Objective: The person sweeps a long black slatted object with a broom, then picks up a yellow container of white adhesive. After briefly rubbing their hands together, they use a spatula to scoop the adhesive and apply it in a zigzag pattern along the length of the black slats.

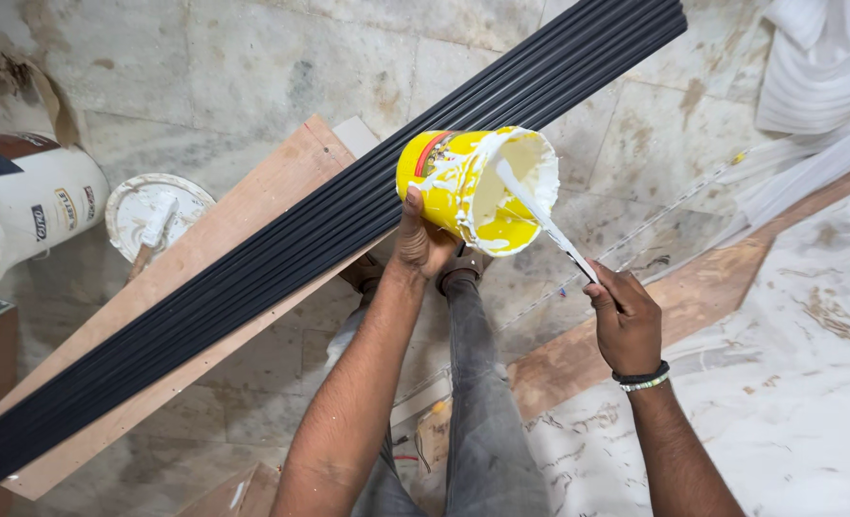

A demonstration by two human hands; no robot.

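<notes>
Flanking yellow tub [473, 191]: black fluted panel [281, 249], white bucket [22, 211]

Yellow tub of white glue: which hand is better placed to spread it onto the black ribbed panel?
Probably the right hand: it holds the glue-coated stick, whose tip is inside the yellow tub. The left hand is busy gripping the tub above the black ribbed panel.

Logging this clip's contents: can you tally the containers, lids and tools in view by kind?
Yellow tub, tilted in the left hand: 1
White bucket lying on its side: 1
White lid on the floor: 1
White-coated stick in the right hand: 1
Black ribbed panel: 1
Total: 5
</notes>
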